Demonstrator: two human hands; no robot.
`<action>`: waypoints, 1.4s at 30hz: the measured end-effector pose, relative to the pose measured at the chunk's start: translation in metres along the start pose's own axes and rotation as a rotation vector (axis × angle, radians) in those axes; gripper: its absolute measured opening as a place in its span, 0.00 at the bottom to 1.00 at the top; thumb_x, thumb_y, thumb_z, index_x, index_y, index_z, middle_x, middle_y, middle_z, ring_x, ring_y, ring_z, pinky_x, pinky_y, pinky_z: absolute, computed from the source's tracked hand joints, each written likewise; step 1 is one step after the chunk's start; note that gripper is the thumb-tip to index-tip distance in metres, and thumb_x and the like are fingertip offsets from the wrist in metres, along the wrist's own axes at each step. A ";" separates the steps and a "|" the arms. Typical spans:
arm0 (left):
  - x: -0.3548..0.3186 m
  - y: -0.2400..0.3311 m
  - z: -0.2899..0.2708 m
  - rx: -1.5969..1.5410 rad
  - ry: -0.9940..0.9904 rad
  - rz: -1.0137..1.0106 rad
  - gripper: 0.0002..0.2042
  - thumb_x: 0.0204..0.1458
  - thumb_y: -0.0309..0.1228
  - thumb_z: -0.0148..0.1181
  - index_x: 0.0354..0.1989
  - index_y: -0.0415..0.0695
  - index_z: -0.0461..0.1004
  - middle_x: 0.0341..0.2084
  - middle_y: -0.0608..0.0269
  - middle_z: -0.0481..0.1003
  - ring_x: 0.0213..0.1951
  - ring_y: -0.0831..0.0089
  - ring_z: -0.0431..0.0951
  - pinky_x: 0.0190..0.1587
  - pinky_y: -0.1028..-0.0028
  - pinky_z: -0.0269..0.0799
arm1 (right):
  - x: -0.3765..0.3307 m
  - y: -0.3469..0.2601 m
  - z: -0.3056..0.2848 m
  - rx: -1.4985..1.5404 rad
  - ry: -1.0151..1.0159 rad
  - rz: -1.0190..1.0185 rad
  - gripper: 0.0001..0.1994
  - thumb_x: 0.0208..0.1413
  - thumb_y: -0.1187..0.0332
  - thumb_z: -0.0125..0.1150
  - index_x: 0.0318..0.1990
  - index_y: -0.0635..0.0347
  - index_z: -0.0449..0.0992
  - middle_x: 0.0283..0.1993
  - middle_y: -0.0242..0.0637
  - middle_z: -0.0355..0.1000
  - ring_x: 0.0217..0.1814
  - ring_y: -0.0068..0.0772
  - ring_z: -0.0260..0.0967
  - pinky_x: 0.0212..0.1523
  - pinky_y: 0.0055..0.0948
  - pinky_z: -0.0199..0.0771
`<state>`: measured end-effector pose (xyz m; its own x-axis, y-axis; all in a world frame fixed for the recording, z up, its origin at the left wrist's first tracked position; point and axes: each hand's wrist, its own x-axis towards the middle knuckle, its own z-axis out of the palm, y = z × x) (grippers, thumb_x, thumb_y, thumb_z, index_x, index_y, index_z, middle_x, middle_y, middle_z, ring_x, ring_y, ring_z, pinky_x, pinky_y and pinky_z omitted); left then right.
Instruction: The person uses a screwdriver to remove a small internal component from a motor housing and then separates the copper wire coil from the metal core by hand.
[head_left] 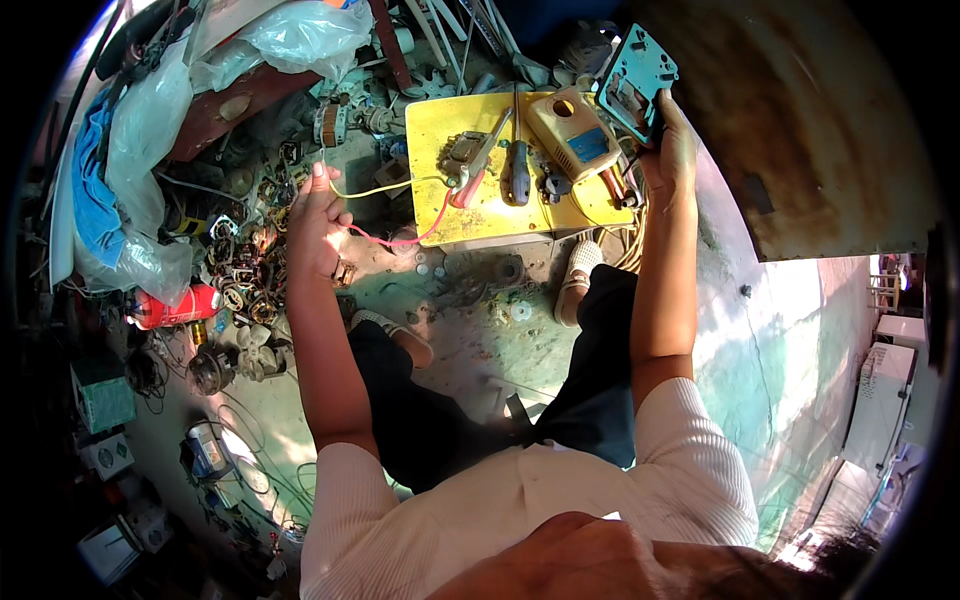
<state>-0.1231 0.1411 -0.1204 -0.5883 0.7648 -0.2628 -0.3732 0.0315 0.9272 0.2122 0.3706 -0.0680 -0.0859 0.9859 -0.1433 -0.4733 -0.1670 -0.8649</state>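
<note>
My left hand (320, 215) is closed in a pinch at the left. A yellow wire (385, 188) and a pink wire (392, 242) run from it to the yellow board (430, 125). A thin tip stands up above the fingers, too small to make out. Raised beyond the board's right corner, my right hand (675, 150) grips a teal casing plate (637, 80) with cut-outs. On the board lie a beige casing (572, 135) with a round hole, a dark-handled screwdriver (519, 172), red-handled pliers (474, 183) and a dirty metal part (464, 152).
Several motor parts and copper coils (250, 255) crowd the floor at left, with a red cylinder (178, 306) and plastic bags (150, 150) beside them. Looped cable (634, 240) hangs at the board's right edge. A rusty brown panel (800, 130) stands at right.
</note>
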 end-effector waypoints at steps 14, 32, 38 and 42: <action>-0.003 0.001 0.014 0.016 -0.021 -0.038 0.19 0.60 0.49 0.55 0.42 0.42 0.69 0.18 0.80 0.51 0.20 0.87 0.51 0.25 0.81 0.54 | 0.011 0.034 -0.009 -1.782 0.030 -0.546 0.36 0.51 0.33 0.54 0.60 0.48 0.73 0.58 0.43 0.71 0.58 0.51 0.67 0.57 0.41 0.68; 0.001 -0.005 0.004 0.044 -0.010 -0.022 0.20 0.59 0.50 0.56 0.43 0.43 0.68 0.20 0.78 0.52 0.22 0.86 0.53 0.26 0.81 0.54 | 0.012 -0.027 -0.049 -0.242 -0.243 0.209 0.30 0.53 0.38 0.55 0.50 0.55 0.71 0.39 0.34 0.72 0.29 0.22 0.64 0.19 0.19 0.52; 0.002 -0.008 0.007 -0.005 -0.030 -0.010 0.18 0.59 0.49 0.56 0.42 0.45 0.69 0.20 0.78 0.53 0.22 0.86 0.53 0.26 0.81 0.54 | 0.037 -0.030 -0.097 -0.133 -0.065 0.148 0.35 0.51 0.33 0.52 0.49 0.59 0.70 0.36 0.37 0.71 0.26 0.24 0.62 0.18 0.19 0.51; 0.003 -0.008 0.010 -0.001 -0.048 -0.021 0.19 0.58 0.50 0.57 0.42 0.45 0.69 0.19 0.78 0.53 0.22 0.86 0.54 0.25 0.82 0.56 | 0.078 -0.006 -0.179 -0.664 0.195 0.225 0.28 0.50 0.34 0.55 0.34 0.53 0.75 0.24 0.31 0.70 0.18 0.23 0.61 0.17 0.22 0.51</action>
<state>-0.1146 0.1496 -0.1255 -0.5455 0.7938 -0.2690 -0.3857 0.0472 0.9214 0.3656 0.4493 -0.1605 0.0689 0.9218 -0.3814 0.1745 -0.3876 -0.9052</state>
